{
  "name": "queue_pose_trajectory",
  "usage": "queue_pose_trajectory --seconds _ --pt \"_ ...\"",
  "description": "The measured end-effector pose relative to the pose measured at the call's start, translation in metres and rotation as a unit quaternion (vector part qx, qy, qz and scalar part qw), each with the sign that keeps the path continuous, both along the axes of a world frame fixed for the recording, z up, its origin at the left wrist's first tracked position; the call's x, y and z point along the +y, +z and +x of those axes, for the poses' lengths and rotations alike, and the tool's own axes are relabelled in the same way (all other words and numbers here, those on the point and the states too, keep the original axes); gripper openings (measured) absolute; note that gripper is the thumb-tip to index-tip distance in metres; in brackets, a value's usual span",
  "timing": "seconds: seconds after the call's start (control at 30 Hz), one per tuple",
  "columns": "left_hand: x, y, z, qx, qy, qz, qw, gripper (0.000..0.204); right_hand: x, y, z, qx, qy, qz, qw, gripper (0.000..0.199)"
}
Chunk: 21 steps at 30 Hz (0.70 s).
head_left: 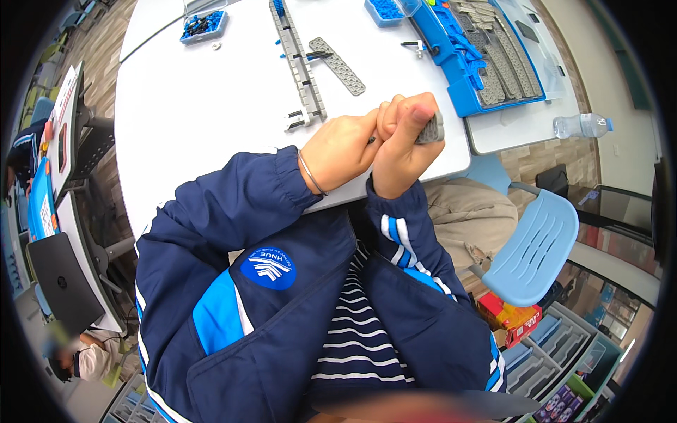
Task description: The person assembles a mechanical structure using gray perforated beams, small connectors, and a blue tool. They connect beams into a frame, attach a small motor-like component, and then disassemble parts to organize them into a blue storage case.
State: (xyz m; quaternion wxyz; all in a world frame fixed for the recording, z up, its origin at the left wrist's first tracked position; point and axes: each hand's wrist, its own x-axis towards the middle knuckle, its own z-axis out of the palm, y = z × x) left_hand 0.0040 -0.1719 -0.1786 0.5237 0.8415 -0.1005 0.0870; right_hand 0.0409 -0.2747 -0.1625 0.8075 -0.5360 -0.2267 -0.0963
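Taking the blue case [462,99] at the upper right of the view as the landmark, the 2 hands are together just below and to its left, raised over the edge of the white table [211,106]. The right hand [407,144], the nearer of the 2 to the case, is clamped on a grey piece [438,128], its thumb pressed along it and the piece's rounded end poking out on the case's side. The left hand [342,151], farther from the case and with a thin bracelet [308,175] at its wrist, meets the right with curled fingers; a small dark tip [371,140] shows between the 2, perhaps a pin, though the fingers hide most of it, and I cannot tell what the left grips.

Left of the case lie a small connector with a black axle [417,48], then a flat grey perforated plate [345,76], then a long frame [312,88] of 2 grey beams with black and blue pins. Farthest left of the case on this table is a clear tray [204,38] of blue and black pins; another tray [386,24] of blue pieces sits just beside the case's upper left. The case itself holds rows of grey beams [508,60]. Right of the case is a clear bottle [580,126] with a blue cap; below it, a light blue chair [532,247].
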Motion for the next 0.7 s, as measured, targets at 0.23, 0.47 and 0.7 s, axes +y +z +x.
queue_pose_trajectory --seconds 0.23,0.47,0.7 --pt "0.0 0.001 0.001 -0.025 0.007 0.015 1.0 0.015 -0.006 0.019 0.016 0.02 0.094 -0.034 0.995 0.052" --pt "0.003 0.007 0.009 -0.103 0.049 0.068 0.991 0.017 0.012 0.025 0.014 0.025 -0.054 0.025 0.998 0.047" --pt "0.001 0.02 0.019 -0.118 0.046 0.146 0.981 0.021 0.019 0.027 0.018 -0.033 -0.186 0.039 0.981 0.05"
